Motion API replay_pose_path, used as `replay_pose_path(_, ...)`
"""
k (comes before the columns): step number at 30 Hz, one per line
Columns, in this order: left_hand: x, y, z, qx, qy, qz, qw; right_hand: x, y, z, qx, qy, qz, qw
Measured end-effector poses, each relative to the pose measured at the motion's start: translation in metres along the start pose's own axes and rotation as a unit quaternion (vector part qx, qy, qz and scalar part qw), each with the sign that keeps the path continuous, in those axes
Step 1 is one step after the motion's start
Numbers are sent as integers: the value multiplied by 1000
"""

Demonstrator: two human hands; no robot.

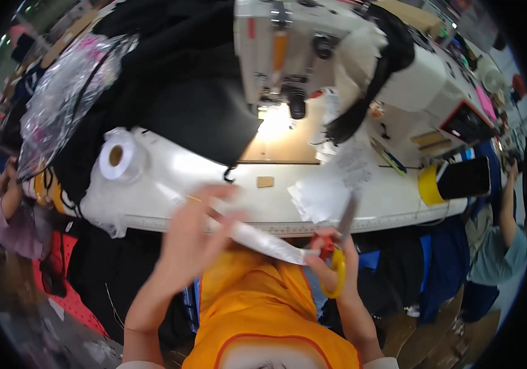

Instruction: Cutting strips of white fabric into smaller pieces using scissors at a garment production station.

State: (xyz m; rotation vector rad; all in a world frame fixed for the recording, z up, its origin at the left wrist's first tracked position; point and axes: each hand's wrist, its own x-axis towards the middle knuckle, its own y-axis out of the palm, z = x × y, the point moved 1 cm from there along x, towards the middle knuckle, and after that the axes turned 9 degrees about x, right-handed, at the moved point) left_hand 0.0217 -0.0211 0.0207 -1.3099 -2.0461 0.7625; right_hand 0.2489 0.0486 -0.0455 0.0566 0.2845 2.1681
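Note:
My right hand is closed round scissors with red and yellow handles, their blurred blades pointing up and away. At its fingertips is the end of a glossy white strip. That strip slants up left past my left hand, towards a white roll in clear plastic. My left hand is smeared by motion, but its fingers look stretched and apart. Whether they touch the strip cannot be made out. Just beyond them lies the corner of a black fabric piece, with a dark cord end.
A lit sewing machine stands at the far middle. White paper slips lie right of centre. Farther right are a small yellow-and-blue tool, a yellow container and a dark phone-like slab. Other people's arms show at both sides.

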Motion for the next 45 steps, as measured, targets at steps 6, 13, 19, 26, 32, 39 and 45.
replay_pose_path(6, 2, -64, 127, 425, -44, -211, 879, -55, -28, -46, 1, 62, -47, 997)
replay_pose_path(13, 8, -79, 163, 458, -69, -154, 872, -160, -131, -84, -76, 72, -279, 955)
replay_pose_path(19, 27, -85, 170, 474, -106, -146, 862, -304, -267, -128, -326, 94, -439, 832)
replay_pose_path(26, 15, -21, 23, 388, 35, -139, 911, -163, -107, -24, -86, 82, -260, 958)
replay_pose_path(32, -23, 72, -61, -375, 24, 460, 804, -64, -30, 85, -2, 125, 30, 992)
replay_pose_path(39, 5, 63, -36, -371, -108, 491, 781, 7, -56, 105, -221, -4, -59, 973)
replay_pose_path(45, 30, 67, -19, -319, -166, 342, 868, 64, -91, 86, -449, -107, -100, 881)
